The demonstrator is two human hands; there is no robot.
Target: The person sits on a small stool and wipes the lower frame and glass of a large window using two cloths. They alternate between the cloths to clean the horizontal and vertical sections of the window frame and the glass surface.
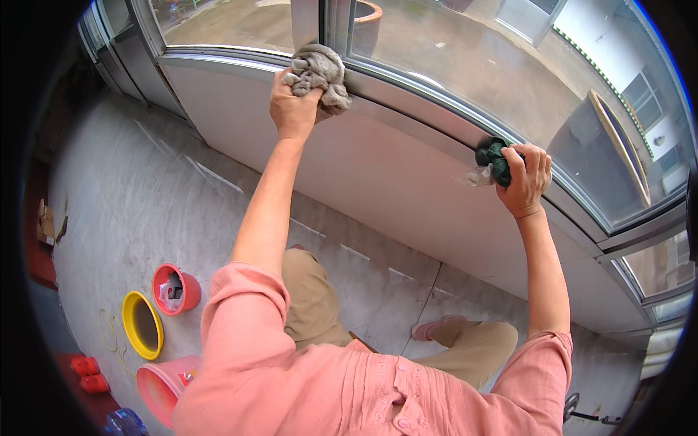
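Note:
My left hand is raised and closed on a crumpled grey cloth, which presses against the metal window frame near a vertical post. My right hand grips a dark green scrubbing pad with a scrap of clear plastic hanging from it, held on the lower frame rail farther right. Both arms reach up from my pink shirt. Behind the frame is large window glass.
Below the frame runs a pale wall panel and a grey concrete floor. On the floor at lower left stand a small red bucket, a yellow basin, a pink bucket and red items.

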